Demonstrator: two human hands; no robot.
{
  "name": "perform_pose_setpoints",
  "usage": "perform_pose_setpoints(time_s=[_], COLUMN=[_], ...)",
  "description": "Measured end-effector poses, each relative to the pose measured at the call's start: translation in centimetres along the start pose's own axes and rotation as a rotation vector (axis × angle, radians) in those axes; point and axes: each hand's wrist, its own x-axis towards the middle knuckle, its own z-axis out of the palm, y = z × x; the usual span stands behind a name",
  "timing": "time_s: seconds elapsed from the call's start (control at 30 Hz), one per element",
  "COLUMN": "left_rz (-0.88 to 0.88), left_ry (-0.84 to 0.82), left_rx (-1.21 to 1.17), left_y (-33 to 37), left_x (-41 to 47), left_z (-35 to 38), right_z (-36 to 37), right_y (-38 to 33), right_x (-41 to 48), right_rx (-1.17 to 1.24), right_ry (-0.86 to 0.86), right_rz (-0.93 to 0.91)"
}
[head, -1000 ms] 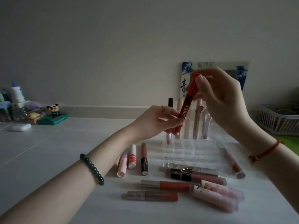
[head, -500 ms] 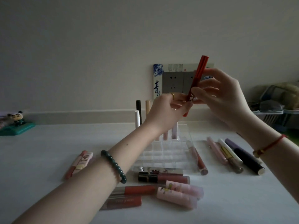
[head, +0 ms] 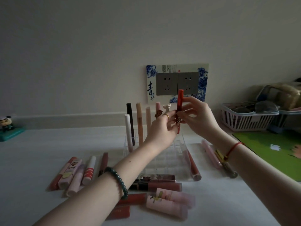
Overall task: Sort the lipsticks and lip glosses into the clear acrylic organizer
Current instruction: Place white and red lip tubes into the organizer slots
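Above the clear acrylic organizer on the table, one red lip gloss is held upright in the air. It is pinched from both sides: the left hand at its lettered lower half, the right hand round its middle.

Five tubes stand in the organizer's back cells: a white tube, a black tube, a peach tube, a pale pink tube and a pink tube with a bear charm. A white figurine top beside it may be a sixth, but the left hand hides what is below it.

Five loose tubes lie left of the organizer, among them a striped tube. About six lie in front, partly under the left forearm, including two pink printed tubes. Three lie on the right: a red tube against the organizer's wall, a pink tube and a gold-capped tube behind the right wrist.

A white basket at the right holds dark things too dim to make out, and a green mat runs off the edge.
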Motion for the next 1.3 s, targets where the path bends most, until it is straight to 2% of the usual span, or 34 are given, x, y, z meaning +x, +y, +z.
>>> perform_pose_setpoints(time_s=[0.5,1.1,1.3], left_rz=[-0.019,-0.022,0.065], left_ry=[-0.062,-0.087,-0.071], left_rx=[0.08,0.114,0.123], left_y=[-2.3,-1.7,-0.9], left_x=[-1.8,-2.3,-3.5], left_z=[1.2,0.6,0.2], right_z=[0.9,0.1,-2.5], right_y=[2.4,1.9,1.4], right_x=[-1.2,-1.0,-0.5], right_rx=[-0.094,-0.123,-0.196], right_ry=[-0.036,-0.119,-0.102], right_rz=[0.062,0.111,0.1])
